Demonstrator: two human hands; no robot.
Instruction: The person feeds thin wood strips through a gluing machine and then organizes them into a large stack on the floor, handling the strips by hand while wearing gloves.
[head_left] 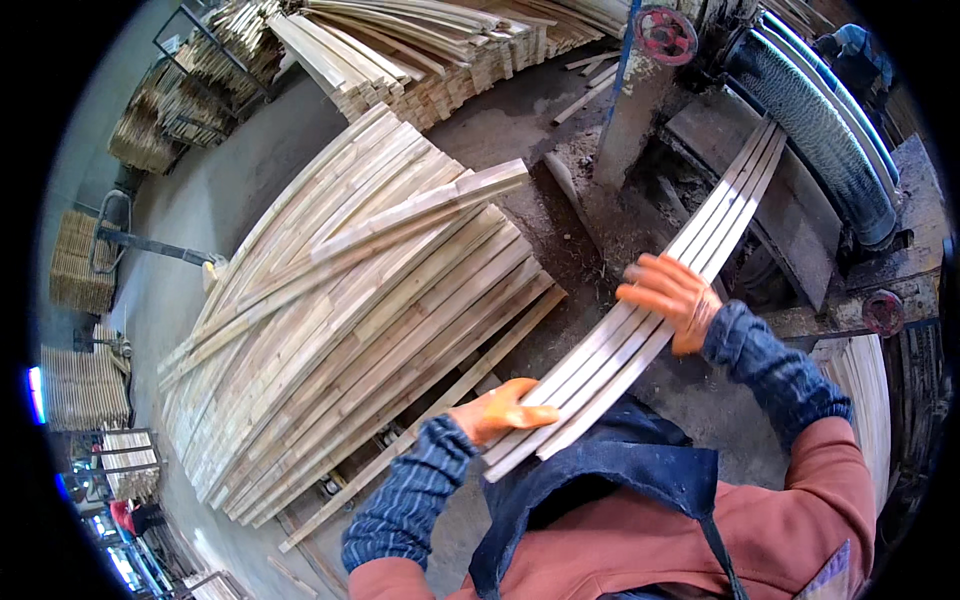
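Orange-gloved left hand (500,408) grasps the near end of a bundle of thin wooden slats (640,320); the gloved right hand (668,295) presses flat on top, further along. The bundle runs diagonally from the person's apron (600,480) up to the machine table (745,215) beside a ribbed roller (815,120). Risks, as judged: slats may fan apart and slide if the grip loosens, and a glove could catch near the roller. No packages, labels or signs are legible; a red handwheel (665,35) stands above, and a large slat stack (370,310) lies to the left.
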